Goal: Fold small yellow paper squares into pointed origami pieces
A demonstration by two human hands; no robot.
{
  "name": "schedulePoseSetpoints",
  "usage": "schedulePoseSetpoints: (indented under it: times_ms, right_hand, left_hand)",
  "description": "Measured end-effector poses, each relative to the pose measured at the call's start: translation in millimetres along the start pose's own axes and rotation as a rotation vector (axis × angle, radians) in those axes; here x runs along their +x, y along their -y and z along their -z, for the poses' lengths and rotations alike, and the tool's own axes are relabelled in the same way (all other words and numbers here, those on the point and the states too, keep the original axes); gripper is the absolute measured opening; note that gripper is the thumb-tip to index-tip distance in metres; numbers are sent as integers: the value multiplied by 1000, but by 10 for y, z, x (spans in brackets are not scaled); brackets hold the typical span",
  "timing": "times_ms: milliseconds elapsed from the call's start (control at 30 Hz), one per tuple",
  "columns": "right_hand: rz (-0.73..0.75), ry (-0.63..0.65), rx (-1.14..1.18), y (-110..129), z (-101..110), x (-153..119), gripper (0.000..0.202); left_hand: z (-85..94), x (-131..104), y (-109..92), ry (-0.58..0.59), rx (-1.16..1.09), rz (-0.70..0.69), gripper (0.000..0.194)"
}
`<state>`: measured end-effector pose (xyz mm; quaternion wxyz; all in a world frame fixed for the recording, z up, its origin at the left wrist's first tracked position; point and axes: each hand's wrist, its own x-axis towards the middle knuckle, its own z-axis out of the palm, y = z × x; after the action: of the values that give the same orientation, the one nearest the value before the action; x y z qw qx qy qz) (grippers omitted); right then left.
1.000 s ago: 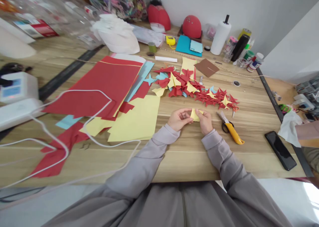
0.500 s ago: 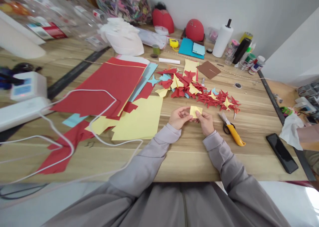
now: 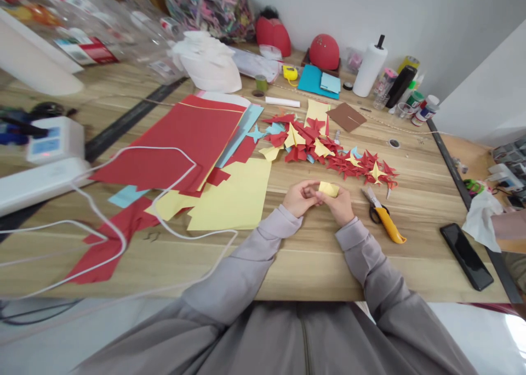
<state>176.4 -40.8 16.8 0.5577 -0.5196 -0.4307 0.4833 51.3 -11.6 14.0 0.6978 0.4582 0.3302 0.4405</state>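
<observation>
A small yellow square of paper (image 3: 329, 188) is pinched just above the wooden table, its near edge partly hidden by fingers. My left hand (image 3: 301, 198) grips it from the left, and my right hand (image 3: 339, 204) holds it from the right with the thumb toward the left. The fingertips of both hands meet at its lower edge. Beyond the hands lies a pile of folded red, yellow and blue paper stars (image 3: 299, 139). To the right of my right hand rest scissors (image 3: 375, 206) and a yellow-handled cutter (image 3: 390, 225).
Red paper sheets (image 3: 181, 139) and a yellow sheet (image 3: 234, 197) lie to the left, crossed by a white cable (image 3: 172, 184). A black phone (image 3: 466, 256) lies at the right. Bottles (image 3: 370, 68), a tape measure (image 3: 290, 73) and red pincushion-like domes (image 3: 324, 51) stand at the back.
The yellow paper has tilted and now shows as a shallower shape. My right thumb has shifted left to the paper's lower edge, near the left fingertips. The view has moved slightly.
</observation>
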Motion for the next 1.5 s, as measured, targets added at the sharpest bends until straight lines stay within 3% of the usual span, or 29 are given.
schedulePoseSetpoints:
  times_ms: [300, 600, 767, 1133, 1500]
  right_hand:
    - [10, -5, 25, -8, 20, -12, 31]
    - [15, -96, 61, -78, 50, 36, 30]
    - [92, -94, -11, -52, 55, 35, 27]
    - [19, -75, 48, -62, 46, 50, 29]
    - [-18, -84, 141, -71, 70, 57, 32]
  left_hand:
    - [-6, -25, 19, 60, 52, -31, 53]
    - [-37, -39, -33, 85, 27, 11, 54]
    - [-60, -25, 10, 8, 40, 1, 48]
    - [25, 42, -42, -143, -25, -41, 49]
    - [14, 23, -11, -73, -81, -15, 58]
